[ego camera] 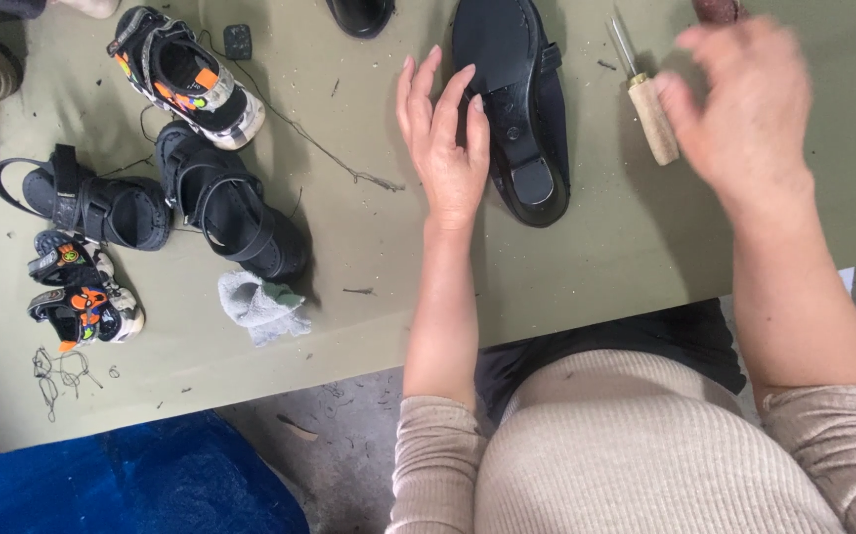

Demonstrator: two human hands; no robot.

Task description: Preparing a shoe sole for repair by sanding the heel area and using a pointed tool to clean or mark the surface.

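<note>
Left hand [445, 138] lies open on an upturned black shoe [519, 104]; right hand [739, 99] — open, empty, blurred — hovers beside an awl [645, 104] whose point could prick it.

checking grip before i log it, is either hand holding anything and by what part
Nothing is gripped. The left hand rests flat against the black shoe; the blurred right hand is empty.

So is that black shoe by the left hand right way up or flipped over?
Flipped over: the black shoe lies sole-up, its heel and tread facing the camera, the left hand resting against its edge.
</note>
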